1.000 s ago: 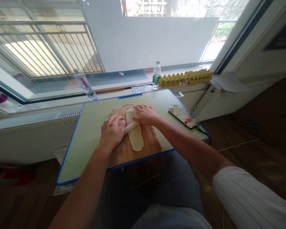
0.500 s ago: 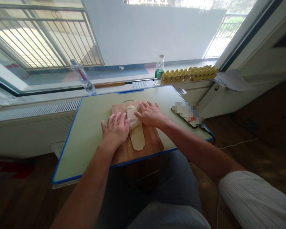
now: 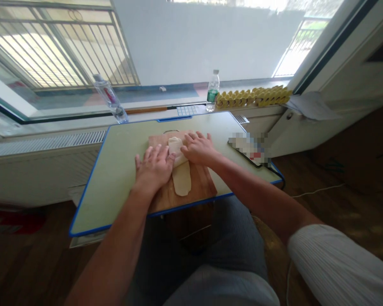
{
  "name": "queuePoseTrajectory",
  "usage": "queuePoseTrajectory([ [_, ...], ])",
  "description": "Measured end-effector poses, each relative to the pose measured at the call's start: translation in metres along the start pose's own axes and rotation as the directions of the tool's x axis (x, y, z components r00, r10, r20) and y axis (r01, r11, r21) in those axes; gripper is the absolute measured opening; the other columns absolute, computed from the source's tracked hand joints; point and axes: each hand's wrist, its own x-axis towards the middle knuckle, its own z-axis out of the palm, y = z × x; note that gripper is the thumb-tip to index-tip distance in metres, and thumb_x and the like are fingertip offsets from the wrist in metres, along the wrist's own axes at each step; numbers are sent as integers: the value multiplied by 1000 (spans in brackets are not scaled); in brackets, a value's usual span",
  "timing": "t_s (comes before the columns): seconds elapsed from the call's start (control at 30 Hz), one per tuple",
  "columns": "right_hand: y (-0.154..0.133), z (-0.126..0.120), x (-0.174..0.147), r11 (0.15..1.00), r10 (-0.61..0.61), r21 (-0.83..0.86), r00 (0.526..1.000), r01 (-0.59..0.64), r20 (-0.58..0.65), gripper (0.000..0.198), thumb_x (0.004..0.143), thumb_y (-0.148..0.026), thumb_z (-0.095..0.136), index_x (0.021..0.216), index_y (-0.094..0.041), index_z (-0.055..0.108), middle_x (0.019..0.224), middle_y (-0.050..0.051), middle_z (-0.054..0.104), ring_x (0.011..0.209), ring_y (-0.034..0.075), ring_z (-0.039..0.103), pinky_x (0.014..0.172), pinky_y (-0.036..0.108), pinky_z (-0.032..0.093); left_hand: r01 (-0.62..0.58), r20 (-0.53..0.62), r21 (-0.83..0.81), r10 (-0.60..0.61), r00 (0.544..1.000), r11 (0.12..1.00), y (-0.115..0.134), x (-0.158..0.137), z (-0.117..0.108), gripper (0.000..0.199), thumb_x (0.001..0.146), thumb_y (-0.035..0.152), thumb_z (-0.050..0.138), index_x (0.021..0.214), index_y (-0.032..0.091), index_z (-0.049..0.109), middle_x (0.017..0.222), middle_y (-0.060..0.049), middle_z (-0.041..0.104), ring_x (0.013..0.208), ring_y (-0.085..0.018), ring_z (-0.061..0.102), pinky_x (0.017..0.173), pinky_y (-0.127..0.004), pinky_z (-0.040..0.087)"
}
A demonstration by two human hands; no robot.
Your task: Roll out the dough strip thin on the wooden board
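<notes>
A long flat strip of pale dough (image 3: 182, 182) lies lengthwise on a wooden cutting board (image 3: 202, 183). Across its middle, between my hands, sits a pale roller that looks like a rolling pin (image 3: 180, 161); its ends are hidden beneath my palms. My left hand (image 3: 153, 167) lies flat over the left side of the board, fingers spread and thumb beside the dough. On the other side, my right hand (image 3: 198, 148) rests palm down, fingers apart and thumb close to the strip. Neither hand's fingers wrap round anything.
The board stands on a pale green folding table (image 3: 115, 170) with a blue rim. A phone-like device (image 3: 247, 148), partly blurred, lies at the table's right with a cable. On the windowsill are two plastic bottles (image 3: 212, 94) (image 3: 111, 100) and yellow egg trays (image 3: 255, 97).
The whole scene sits slightly higher in the view. My hands, the roller and the dough keep nearly the same places on the board.
</notes>
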Motion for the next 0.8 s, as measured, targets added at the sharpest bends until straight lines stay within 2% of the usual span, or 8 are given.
queuePoseTrajectory([
  [0.1, -3, -1, 17, 1000, -9, 11, 999, 9, 33, 73, 103, -41, 40, 169, -12, 33, 175, 16, 37, 159, 40, 33, 127, 73, 24, 34, 34, -6, -34, 999, 999, -5, 14, -2, 68, 107, 61, 28, 160, 27, 54, 175, -11, 40, 163, -38, 32, 130, -75, 16],
  [0.17, -2, -1, 8, 1000, -23, -11, 1000, 23, 14, 70, 104, -38, 39, 169, -12, 34, 176, 17, 36, 159, 40, 33, 126, 71, 27, -5, 11, -4, 5, 1000, 1000, 0, 3, 0, 68, 108, 59, 27, 160, 25, 54, 174, -12, 41, 163, -38, 32, 130, -75, 17],
  [0.3, 6, 1, -46, 998, -65, -22, 997, 65, -28, 61, 109, -36, 31, 162, -9, 46, 171, 19, 45, 155, 38, 40, 124, 59, 36, -107, -66, 7, 107, 992, 994, 22, -49, 5, 68, 108, 57, 31, 160, 19, 53, 170, -16, 47, 159, -39, 39, 130, -70, 24],
  [0.4, 11, 0, -85, 1000, 7, 20, 999, -6, -42, 61, 110, -37, 30, 163, -10, 45, 171, 17, 45, 160, 35, 35, 130, 59, 28, -195, -93, -4, 194, 977, 981, 34, -80, 6, 71, 108, 59, 32, 161, 15, 51, 168, -16, 49, 159, -37, 41, 131, -63, 28],
  [0.47, 13, -3, -97, 999, 24, 32, 999, -23, -33, 58, 111, -37, 32, 162, -14, 47, 171, 15, 45, 161, 35, 33, 131, 62, 23, -225, -94, -19, 222, 970, 974, 34, -85, 7, 70, 109, 59, 31, 159, 16, 54, 166, -15, 52, 158, -35, 43, 131, -59, 30],
  [0.6, 11, -13, -81, 1000, -17, -17, 1000, 17, 1, 51, 111, -39, 33, 151, -22, 60, 167, 12, 51, 160, 38, 35, 127, 71, 22, -165, -82, -31, 162, 983, 986, 19, -51, 6, 65, 109, 53, 29, 156, 19, 58, 163, -14, 57, 157, -36, 45, 130, -61, 30],
  [0.73, 6, -14, -40, 1000, 12, -26, 998, -13, -63, 59, 107, -41, 39, 162, -22, 48, 170, 12, 47, 158, 40, 36, 126, 75, 21, -46, 19, -17, 46, 999, 999, 4, 4, 2, 70, 107, 60, 25, 166, 27, 45, 174, -10, 41, 164, -39, 31, 131, -73, 16],
  [0.8, 5, -9, -23, 999, 52, -7, 997, -53, -65, 62, 106, -44, 38, 162, -20, 48, 168, 14, 50, 155, 42, 40, 124, 78, 24, -5, 96, -33, 8, 995, 999, -2, 30, -1, 73, 106, 64, 21, 169, 30, 40, 177, -8, 36, 165, -38, 28, 131, -75, 14],
])
